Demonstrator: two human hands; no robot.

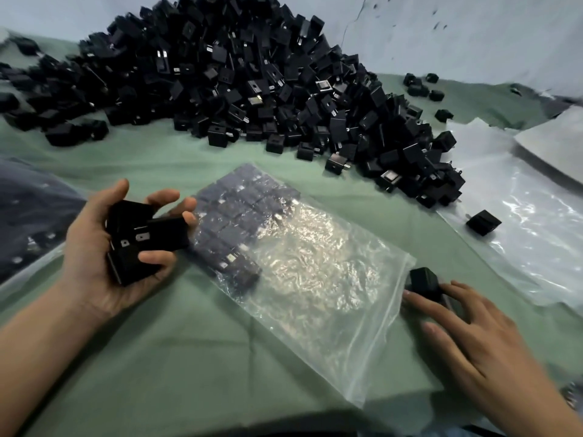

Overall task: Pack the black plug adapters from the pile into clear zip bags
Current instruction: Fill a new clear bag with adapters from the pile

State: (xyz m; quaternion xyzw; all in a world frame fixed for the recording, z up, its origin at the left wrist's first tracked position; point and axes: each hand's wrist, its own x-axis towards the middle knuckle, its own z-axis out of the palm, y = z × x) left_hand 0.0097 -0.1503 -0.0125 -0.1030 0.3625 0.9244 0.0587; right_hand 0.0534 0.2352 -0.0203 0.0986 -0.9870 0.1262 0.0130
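1. In the head view, your left hand (104, 247) lies palm up over the desk's green cloth (157, 357). It sits just left of the zip bag (315, 272).
2. That hand is grasping a handful of adapters (142, 238). Its fingers and thumb curl round several black blocks stacked in the palm. Silver prongs show on two of them, and the top block points toward the bag.
3. Your right hand (473, 329) rests low on the cloth at the bag's near right corner, by the zip edge. It is grasping a single adapter (424, 283), pinched between thumb and forefinger. The other fingers are stretched out flat, and the hand is slightly blurred.
4. The zip bag lies flat and slanted on the cloth between your two hands. Its far left half holds the packed adapters (239, 209) in tidy rows. The near right half is crinkled clear plastic.
5. The pile (236, 74) of loose black adapters heaps up against the pale wall (473, 33) behind the bag. It spreads across most of the desk's far side and tails down toward the right.
6. A few stray adapters (422, 86) sit apart from the pile at its upper right.
7. On the right, sheets of clear plastic (520, 247) lie spread on the desk. One lone adapter (482, 222) rests on their near left edge.
8. At the left edge, another plastic bag (28, 216) full of dark adapters lies beside your left wrist, partly out of frame.
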